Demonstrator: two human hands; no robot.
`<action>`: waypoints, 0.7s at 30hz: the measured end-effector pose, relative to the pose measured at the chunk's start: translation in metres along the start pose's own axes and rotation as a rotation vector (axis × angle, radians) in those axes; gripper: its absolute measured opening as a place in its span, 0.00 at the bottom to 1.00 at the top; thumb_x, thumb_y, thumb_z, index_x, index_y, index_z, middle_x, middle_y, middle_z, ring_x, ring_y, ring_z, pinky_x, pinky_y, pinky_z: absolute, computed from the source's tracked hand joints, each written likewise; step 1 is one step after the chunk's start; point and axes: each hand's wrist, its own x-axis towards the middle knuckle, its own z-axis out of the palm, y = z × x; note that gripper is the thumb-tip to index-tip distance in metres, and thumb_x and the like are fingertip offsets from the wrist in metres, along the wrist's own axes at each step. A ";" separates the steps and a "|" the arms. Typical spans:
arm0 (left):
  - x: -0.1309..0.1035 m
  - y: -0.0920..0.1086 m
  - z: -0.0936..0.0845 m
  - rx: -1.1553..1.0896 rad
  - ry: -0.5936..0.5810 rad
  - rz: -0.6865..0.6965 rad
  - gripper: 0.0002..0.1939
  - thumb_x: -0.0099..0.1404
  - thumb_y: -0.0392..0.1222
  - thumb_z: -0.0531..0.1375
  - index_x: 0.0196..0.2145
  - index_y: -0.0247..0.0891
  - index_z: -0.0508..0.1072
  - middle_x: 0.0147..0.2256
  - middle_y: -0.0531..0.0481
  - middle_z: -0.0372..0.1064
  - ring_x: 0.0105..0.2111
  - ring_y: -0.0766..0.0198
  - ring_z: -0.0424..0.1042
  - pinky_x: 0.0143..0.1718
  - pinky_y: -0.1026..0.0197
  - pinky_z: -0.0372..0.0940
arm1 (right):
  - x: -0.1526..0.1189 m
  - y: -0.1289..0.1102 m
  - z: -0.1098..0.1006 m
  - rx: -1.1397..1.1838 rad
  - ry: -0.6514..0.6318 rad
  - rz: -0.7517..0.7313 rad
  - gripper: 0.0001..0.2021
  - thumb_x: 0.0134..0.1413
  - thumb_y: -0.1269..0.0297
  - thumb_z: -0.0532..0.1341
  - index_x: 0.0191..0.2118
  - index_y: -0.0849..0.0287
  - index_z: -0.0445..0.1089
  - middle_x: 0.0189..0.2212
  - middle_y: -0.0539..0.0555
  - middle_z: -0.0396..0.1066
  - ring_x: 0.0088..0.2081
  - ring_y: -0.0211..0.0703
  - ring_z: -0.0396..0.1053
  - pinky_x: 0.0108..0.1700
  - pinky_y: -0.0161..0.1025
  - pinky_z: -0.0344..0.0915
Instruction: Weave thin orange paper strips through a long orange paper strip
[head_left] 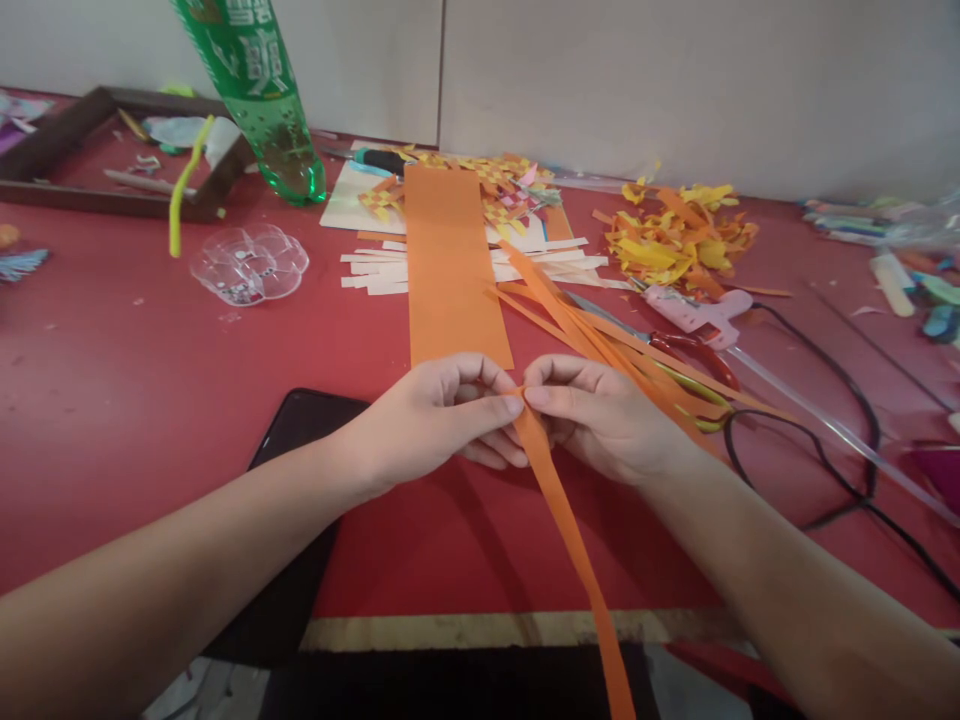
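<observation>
Between my two hands is the top end of a long orange paper strip point(564, 515). Thumb and fingers of my left hand point(457, 410) pinch it from one side, and my right hand point(592, 410) pinches it from the other. The strip's free end hangs down past the front edge of the table. Just beyond my fingertips lies a wide orange paper sheet point(454, 270), partly over several white paper strips point(379, 268). More orange strips point(600, 335) fan out to the right, beyond my right hand.
A black phone point(300, 430) lies beside my left forearm. Further back stand a green bottle point(262, 110) and a clear plastic palette point(251, 265). On the right are a pink glue gun point(701, 312) with a black cord, red-handled scissors point(694, 355) and yellow-orange paper scraps point(679, 240).
</observation>
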 end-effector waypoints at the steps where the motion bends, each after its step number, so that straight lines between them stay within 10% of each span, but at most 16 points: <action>1: 0.000 0.000 0.000 0.006 0.005 -0.003 0.07 0.66 0.37 0.62 0.32 0.35 0.68 0.25 0.51 0.76 0.26 0.67 0.78 0.32 0.64 0.73 | 0.000 0.000 0.000 -0.006 -0.003 -0.007 0.11 0.46 0.62 0.72 0.27 0.60 0.70 0.20 0.47 0.70 0.21 0.33 0.67 0.24 0.31 0.64; 21: -0.003 -0.003 -0.002 0.279 0.015 0.072 0.09 0.67 0.43 0.60 0.33 0.35 0.72 0.28 0.49 0.77 0.31 0.63 0.80 0.35 0.63 0.74 | -0.006 0.000 -0.002 -0.477 0.054 -0.328 0.05 0.51 0.65 0.67 0.28 0.59 0.72 0.22 0.48 0.66 0.23 0.34 0.61 0.25 0.34 0.61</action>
